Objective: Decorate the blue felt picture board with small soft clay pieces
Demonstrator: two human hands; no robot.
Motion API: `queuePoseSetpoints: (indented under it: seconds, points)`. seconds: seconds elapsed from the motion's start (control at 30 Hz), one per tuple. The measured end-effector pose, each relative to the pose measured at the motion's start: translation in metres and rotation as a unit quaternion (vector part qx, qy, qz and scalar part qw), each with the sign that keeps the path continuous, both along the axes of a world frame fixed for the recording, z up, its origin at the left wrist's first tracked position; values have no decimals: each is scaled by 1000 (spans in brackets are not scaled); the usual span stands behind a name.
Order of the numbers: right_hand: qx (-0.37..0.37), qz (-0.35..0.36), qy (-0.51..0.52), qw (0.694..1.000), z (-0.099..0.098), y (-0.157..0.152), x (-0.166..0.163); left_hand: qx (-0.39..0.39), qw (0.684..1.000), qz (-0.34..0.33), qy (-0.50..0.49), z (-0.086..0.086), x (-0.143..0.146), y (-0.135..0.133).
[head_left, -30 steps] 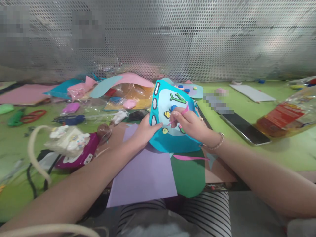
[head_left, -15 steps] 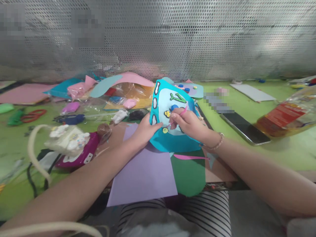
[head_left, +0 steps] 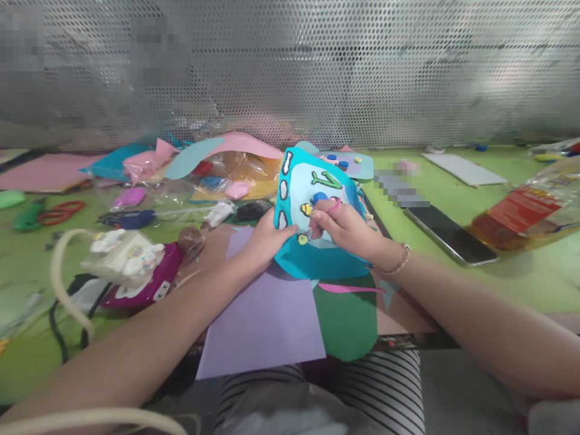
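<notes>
My left hand [head_left: 270, 237] grips the lower left edge of a blue paper craft [head_left: 317, 261], thumb on its front. White dark-edged shapes run down its left side, and a green shape, a blue piece and small yellow pieces sit on its pale middle. My right hand [head_left: 338, 225] is closed in a pinch on a thin pink modelling tool [head_left: 335, 207], its lower end by a small yellow-green flower [head_left: 302, 239]. Below lie a purple paper sheet [head_left: 267, 320], a green sheet [head_left: 347, 326] and a pink plastic knife-like tool [head_left: 348, 289].
To the right are a phone [head_left: 448, 234] and a bottle of amber liquid [head_left: 521, 217] lying tilted. On the left lie red-handled scissors [head_left: 61, 212], a magenta pouch [head_left: 147, 281] and bagged clay [head_left: 130, 197]. A perforated metal panel [head_left: 290, 72] stands behind.
Almost nothing differs. Both hands keep their grips, and the pink tool's tip stays by the small flower with at most a slight shift.
</notes>
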State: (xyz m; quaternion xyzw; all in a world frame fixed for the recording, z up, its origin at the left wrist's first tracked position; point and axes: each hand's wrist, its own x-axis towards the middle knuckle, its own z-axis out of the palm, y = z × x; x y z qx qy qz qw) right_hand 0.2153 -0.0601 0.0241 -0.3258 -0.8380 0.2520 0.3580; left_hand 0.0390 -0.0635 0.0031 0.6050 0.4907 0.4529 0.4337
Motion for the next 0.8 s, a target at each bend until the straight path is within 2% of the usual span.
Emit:
queuePoseSetpoints:
  seconds: [0.1, 0.2, 0.3, 0.37, 0.53, 0.7, 0.8]
  points:
    - [-3, 5, -3, 1000, 0, 0, 0, -3, 1000, -1, -8, 0, 0, 0]
    - [10, -19, 2, 1000, 4, -2, 0, -9, 1000, -1, -15, 2, 0, -1]
    - [51, -58, 35, 996, 8, -2, 1, -10, 1000, -2, -22, 3, 1, -2]
    - [48, -63, 71, 994, 9, -1, 2, -15, 1000, 4, -23, 4, 2, -3]
    - [-25, -21, 78, 996, 5, 3, 4, -25, 1000, 13, -13, 3, 1, -1]
    - [14, 23, 37, 999, 4, 3, 6, -18, 999, -13, -39, 1, 0, 1]
    - [9, 31, 43, 999, 3, 3, 7, -17, 997, -33, -66, 0, 0, 2]
